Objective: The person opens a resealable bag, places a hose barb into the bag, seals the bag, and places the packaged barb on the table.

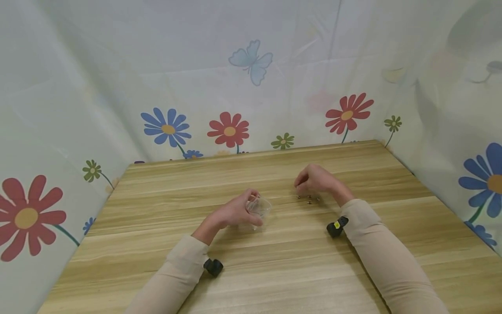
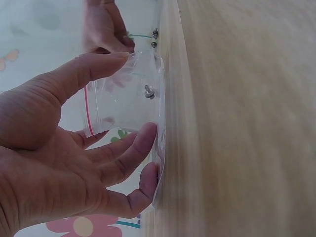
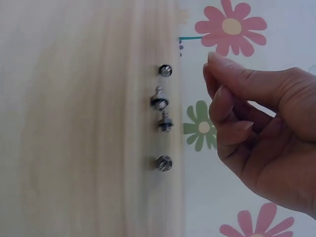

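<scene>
My left hand (image 1: 238, 210) grips a clear plastic zip bag (image 2: 123, 101) with a red stripe near its mouth. Thumb and fingers lie on either side of the bag, spreading it. Inside it is a small metal screw (image 2: 149, 92). The bag's lower side lies at the tabletop. To the right, my right hand (image 1: 313, 179) hovers just above several small metal screws (image 3: 159, 101) on the wood. Its fingers are curled, with the thumb and index tips together. Nothing shows between those tips, though the spot is partly hidden.
A wood-grain table (image 1: 274, 270) carries everything. Floral sheeting (image 1: 251, 104) hangs behind the table and along both sides. A small black camera is strapped at each wrist, a left one (image 1: 213, 267) and a right one (image 1: 336, 227).
</scene>
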`<state>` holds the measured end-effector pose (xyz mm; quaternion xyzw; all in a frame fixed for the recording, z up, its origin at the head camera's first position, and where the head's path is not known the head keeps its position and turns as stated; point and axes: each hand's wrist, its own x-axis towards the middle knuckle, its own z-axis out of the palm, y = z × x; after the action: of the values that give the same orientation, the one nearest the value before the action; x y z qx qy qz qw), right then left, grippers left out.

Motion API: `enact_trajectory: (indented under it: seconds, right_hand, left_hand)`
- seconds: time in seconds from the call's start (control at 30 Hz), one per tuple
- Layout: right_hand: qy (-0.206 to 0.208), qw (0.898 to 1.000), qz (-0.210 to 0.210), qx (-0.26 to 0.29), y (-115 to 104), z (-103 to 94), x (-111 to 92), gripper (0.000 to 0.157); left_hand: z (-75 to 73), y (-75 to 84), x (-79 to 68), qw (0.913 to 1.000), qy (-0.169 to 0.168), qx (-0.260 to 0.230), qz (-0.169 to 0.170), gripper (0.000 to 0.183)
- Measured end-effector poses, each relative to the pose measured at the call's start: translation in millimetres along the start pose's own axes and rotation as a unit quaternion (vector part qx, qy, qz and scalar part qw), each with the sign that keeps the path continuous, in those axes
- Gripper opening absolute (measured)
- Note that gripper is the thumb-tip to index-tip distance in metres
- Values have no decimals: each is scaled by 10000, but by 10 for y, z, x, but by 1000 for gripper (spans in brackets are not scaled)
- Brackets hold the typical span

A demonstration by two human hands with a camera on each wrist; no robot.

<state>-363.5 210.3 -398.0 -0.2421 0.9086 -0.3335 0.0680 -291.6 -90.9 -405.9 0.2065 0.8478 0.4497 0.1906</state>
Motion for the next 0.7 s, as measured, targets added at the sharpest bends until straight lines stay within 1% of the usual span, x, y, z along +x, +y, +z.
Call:
enact_trajectory:
  seconds: [0.2, 0.4, 0.5, 0.7]
  right_hand:
    - [59, 9990, -235, 368, -139, -20, -18, 12]
    - [25, 9981, -300, 543, -282, -3, -30, 8]
    - [10, 9976, -319, 614, -369, 28, -23, 8]
    - [-70, 9967, -542, 602, -523, 137, 6, 7]
  left_hand:
    - [-2, -10, -3, 10000, 23, -34, -18, 73]
    - [1, -4, -6, 10000, 20, -80, -33, 73]
    - [1, -9, 4, 10000, 18, -57, -49, 74]
    - [-11, -27, 21, 10000, -38, -14, -14, 75]
